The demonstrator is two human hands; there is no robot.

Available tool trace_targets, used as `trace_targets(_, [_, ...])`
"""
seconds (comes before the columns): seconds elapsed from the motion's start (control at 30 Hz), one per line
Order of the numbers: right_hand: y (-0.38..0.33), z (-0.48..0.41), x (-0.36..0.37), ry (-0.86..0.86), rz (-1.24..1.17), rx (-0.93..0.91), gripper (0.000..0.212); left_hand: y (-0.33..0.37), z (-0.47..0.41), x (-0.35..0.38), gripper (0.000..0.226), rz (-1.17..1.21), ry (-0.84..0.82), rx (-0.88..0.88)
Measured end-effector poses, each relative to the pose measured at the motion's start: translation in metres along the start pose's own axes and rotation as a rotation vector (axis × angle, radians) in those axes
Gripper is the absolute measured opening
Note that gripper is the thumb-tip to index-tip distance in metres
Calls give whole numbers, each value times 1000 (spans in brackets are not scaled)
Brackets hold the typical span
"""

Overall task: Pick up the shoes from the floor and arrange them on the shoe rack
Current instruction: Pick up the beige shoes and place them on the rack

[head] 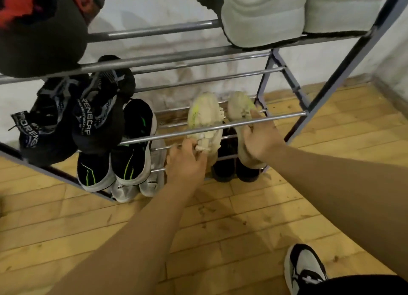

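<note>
Both down on a lower tier of the shoe rack point(284, 116), right end: left pale sneaker point(204, 118) with left grip point(187, 160) pinching its laces, right pale sneaker point(239, 107) with right grip point(261, 140) curled round its side. Looks light, soft, squashy; better held by heel or sole.

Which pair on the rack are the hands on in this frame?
The cream pair, lower right: the left hand grips the yellow-striped shoe, and the right hand holds the plain shoe. The black-and-green pair beside them lies untouched.
</note>
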State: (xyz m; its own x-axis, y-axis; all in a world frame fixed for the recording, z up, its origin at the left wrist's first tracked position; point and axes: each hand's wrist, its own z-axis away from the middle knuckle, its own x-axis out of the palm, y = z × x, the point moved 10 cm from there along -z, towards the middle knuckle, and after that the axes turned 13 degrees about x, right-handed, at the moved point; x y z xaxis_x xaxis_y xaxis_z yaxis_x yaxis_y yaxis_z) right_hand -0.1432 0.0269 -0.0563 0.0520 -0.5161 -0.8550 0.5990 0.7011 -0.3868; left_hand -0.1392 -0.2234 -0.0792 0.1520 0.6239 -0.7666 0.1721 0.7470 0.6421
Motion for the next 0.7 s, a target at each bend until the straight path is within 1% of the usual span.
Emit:
trace_targets(0.03, [4,8,9,-23,33,4,73,1,-2,-1,48,-12,21,12])
trace_targets(0.1, [1,23,17,19,175,-64,82,7,-7,1,58,0,24,52])
trace_targets(0.17, [0,29,22,47,264,-128,90,10,-13,12,63,95,-42,35])
trace_targets(0.27, [4,26,21,16,251,-125,94,15,-18,24,72,191,-138,12])
trace_targets(0.37, [-3,24,17,20,233,-134,91,19,-17,23,84,159,-160,67])
trace_targets(0.5, [0,17,4,101,249,-98,75,16,-16,22,84,171,-140,82])
trace_targets(0.6, [7,13,-1,108,311,-30,62,17,-14,23,85,173,-126,89])
trace_targets(0.7, [4,15,7,101,390,14,62,18,-15,21,85,160,-118,79])
